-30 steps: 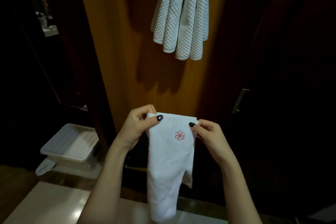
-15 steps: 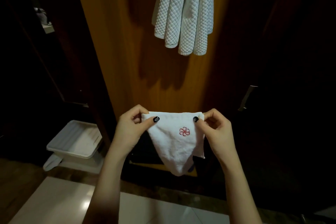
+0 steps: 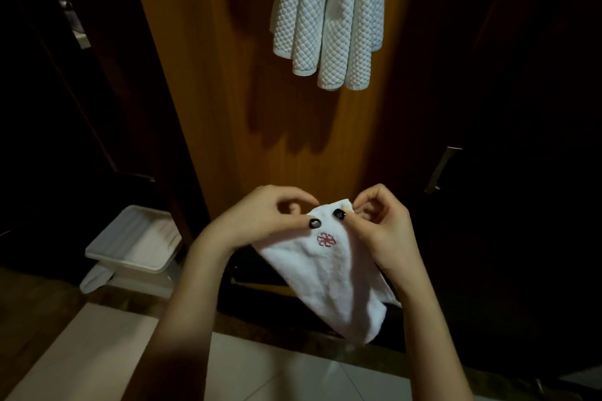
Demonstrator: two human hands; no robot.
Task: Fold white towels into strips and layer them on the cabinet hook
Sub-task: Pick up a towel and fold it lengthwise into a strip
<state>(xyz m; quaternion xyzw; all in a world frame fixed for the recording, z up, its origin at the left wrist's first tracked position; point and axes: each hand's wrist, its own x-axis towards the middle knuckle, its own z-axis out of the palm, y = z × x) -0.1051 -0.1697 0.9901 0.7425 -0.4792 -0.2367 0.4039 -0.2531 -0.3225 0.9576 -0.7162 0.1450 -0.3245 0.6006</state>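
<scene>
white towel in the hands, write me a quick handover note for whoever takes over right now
Hands: the left hand and the right hand both pinch the top edge of the small white towel, close together, thumbs in front.
Towel: held in the air before the wooden cabinet door, red flower mark facing you, the rest hanging down and to the right.
Done: quilted towels already hang in strips high on the door; their upper end is out of frame.
Left: finish folding this one into a strip, then layer it over the hung ones.
</scene>
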